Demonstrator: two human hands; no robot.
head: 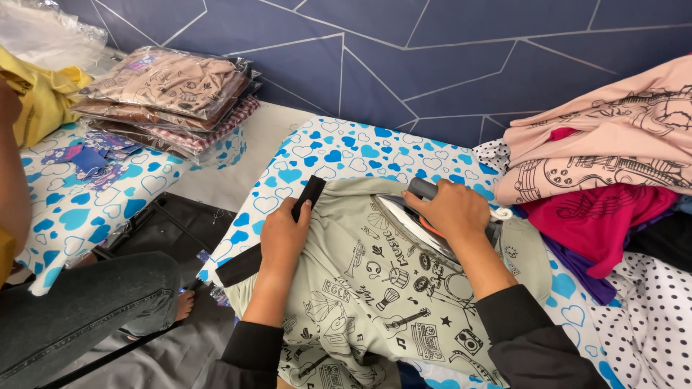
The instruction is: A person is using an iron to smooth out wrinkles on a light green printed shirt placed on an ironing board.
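Heart-print ironing surface (339, 155) against a dark blue wall: you press a pale green printed shirt (367, 302).

The shirt lies along the board towards you, its black collar band (277, 230) running diagonally down to the left edge. Your right hand (450, 212) is closed around the handle of the iron (411, 216), which sits on the shirt's upper part, its length pointing up-left. Your left hand (282, 241) lies flat, fingers spread, pinning the fabric just beside the band and left of the iron. A pile of pink and magenta garments (605, 166) rests to the right; bagged shirts (169, 97) are stacked far left.
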